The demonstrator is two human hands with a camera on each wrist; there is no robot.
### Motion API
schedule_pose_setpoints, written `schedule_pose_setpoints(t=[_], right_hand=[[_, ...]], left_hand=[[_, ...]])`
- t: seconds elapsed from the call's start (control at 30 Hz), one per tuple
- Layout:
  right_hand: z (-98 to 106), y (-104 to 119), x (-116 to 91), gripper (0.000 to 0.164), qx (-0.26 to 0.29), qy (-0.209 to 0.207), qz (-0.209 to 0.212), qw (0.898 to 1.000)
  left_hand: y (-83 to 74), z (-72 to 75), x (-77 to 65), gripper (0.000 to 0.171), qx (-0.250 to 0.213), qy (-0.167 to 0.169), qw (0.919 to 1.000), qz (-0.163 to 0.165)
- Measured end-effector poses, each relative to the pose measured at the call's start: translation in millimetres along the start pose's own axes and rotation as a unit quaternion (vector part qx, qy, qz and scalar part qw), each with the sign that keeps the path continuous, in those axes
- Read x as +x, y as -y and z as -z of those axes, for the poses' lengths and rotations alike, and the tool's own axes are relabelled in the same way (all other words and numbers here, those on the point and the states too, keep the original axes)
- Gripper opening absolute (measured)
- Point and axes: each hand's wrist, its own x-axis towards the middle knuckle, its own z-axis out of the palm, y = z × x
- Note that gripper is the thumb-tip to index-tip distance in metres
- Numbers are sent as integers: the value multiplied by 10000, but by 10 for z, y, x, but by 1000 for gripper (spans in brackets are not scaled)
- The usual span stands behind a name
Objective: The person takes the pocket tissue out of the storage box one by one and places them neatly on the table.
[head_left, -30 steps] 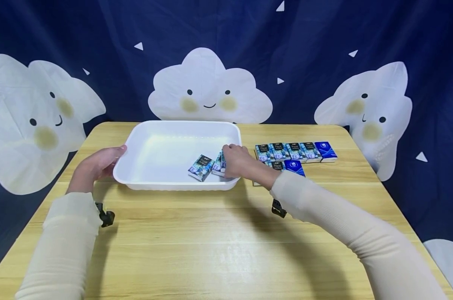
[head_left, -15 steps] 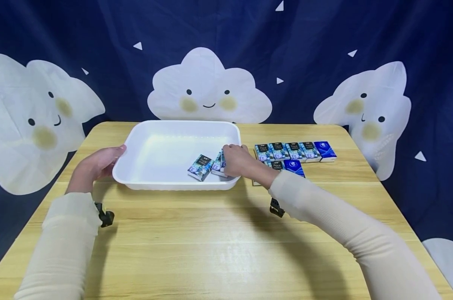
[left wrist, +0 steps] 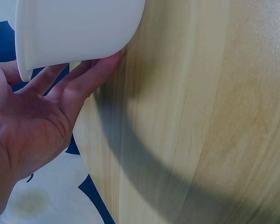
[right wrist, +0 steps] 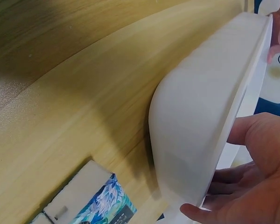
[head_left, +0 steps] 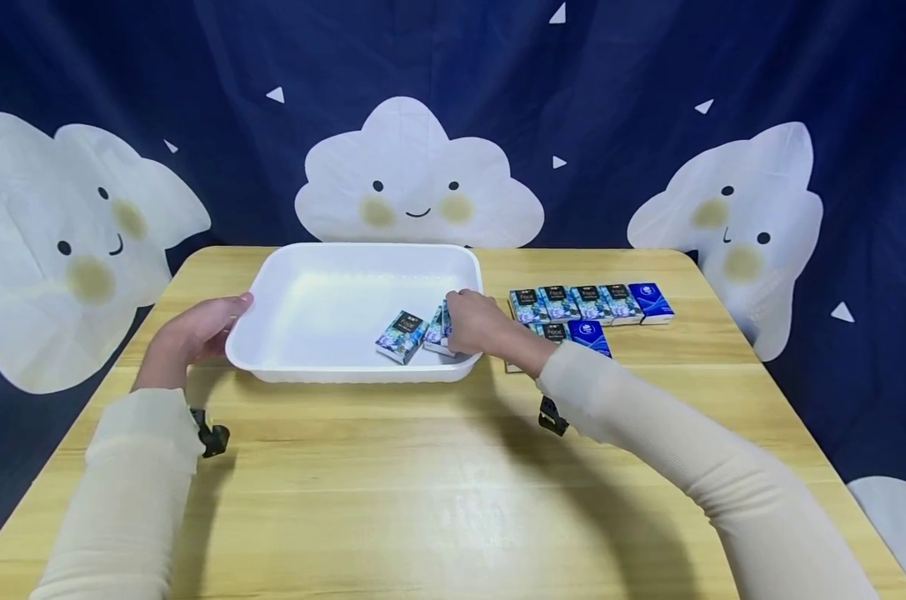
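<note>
A white plastic tray [head_left: 332, 317] sits at the back of the table. My left hand [head_left: 205, 327] holds its left end, thumb at the rim; in the left wrist view the fingers [left wrist: 84, 81] lie against the outer wall from below. Reaching over the right rim, my right hand [head_left: 478, 323] grips a blue flowered pocket tissue pack [head_left: 446, 323] in the tray, mostly hidden by the fingers. Beside it another tissue pack [head_left: 433, 337] leans close, and a separate pack [head_left: 402, 337] lies flat to the left. The right wrist view shows the thumb crossing the rim; the tray hides the held pack.
Right of the tray, a back row of several tissue packs [head_left: 588, 303] ends in a plain blue pack [head_left: 651, 302]. A shorter front row [head_left: 589, 335] lies partly behind my right forearm. A dark blue cloud-print curtain [head_left: 603, 83] hangs behind the wooden table [head_left: 362, 492].
The view shifts very slightly. Both hands, the tray and the tissue packs stay in the same places.
</note>
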Motion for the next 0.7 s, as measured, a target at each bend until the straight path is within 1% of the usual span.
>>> schedule_pose_setpoints(t=[0.2, 0.37, 0.7], right_hand=[[-2, 1, 18, 62, 112, 20, -63, 9999], [11, -5, 16, 65, 215, 35, -60, 9997], [47, -7, 6, 65, 249, -25, -20, 9997]], left_hand=[[9, 20, 11, 79, -93, 68, 9998, -141], [4, 24, 19, 80, -52, 61, 9999, -151], [9, 28, 21, 80, -21, 68, 9999, -133]])
